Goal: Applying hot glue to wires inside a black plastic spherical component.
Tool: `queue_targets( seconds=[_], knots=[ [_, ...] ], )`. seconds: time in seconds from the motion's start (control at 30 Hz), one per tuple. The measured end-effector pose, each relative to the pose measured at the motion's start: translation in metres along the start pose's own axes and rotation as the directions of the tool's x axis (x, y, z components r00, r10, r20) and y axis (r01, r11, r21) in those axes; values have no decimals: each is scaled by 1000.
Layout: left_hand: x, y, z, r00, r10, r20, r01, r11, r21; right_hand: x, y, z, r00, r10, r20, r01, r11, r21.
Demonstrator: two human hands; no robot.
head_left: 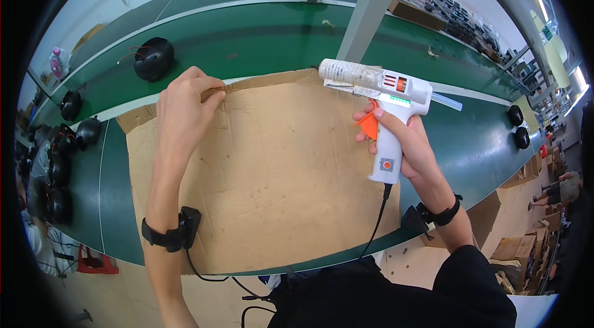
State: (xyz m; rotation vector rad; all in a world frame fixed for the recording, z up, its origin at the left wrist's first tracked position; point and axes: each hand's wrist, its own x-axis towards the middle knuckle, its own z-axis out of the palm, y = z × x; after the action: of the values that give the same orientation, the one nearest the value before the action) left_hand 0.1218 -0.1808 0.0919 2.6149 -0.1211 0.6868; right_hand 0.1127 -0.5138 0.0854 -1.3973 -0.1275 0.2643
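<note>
A brown cardboard sheet point(278, 173) lies flat on the green workbench, its far edge creased up into a narrow flap. My left hand point(185, 99) is over the sheet's far left part, thumb and fingers pinched together at that edge. Whatever sits between those fingertips is too small or hidden to make out. My right hand point(411, 142) is wrapped round the handle of a white hot glue gun point(388, 90) with an orange trigger point(367, 125). The gun is held above the sheet's right side, nozzle pointing left, and a clear glue stick point(447, 101) sticks out of its back.
A black round housing with red wires point(154, 59) rests beyond the sheet; several more crowd the bench's left end. A grey metal post point(371, 9) rises behind the glue gun. The gun's black cord point(377, 220) hangs over the near edge. Cardboard boxes point(520, 250) stand at right.
</note>
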Motion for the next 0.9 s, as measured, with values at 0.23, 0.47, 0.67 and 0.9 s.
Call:
queue_targets(
  seconds=[0.23, 0.47, 0.67, 0.9],
  knots=[
    [18, -17, 14, 998, -3, -68, 0, 999, -43, -34, 1, -19, 985, 135, -103, -119, 981, 151],
    [6, -41, 5, 949, 147, 280, -152, 988, -4, -48, 24, -40, 1000, 10, 23, -21, 834, 551],
    [43, -138, -55, 885, -396, 243, 346, 911, 223, -65, 53, -78, 979, 47, 196, -163, 758, 631],
    [85, -239, -39, 723, -657, 214, 629, 754, 191, -64, 40, -63, 973, 137, 186, -192, 929, 318]
  ],
)
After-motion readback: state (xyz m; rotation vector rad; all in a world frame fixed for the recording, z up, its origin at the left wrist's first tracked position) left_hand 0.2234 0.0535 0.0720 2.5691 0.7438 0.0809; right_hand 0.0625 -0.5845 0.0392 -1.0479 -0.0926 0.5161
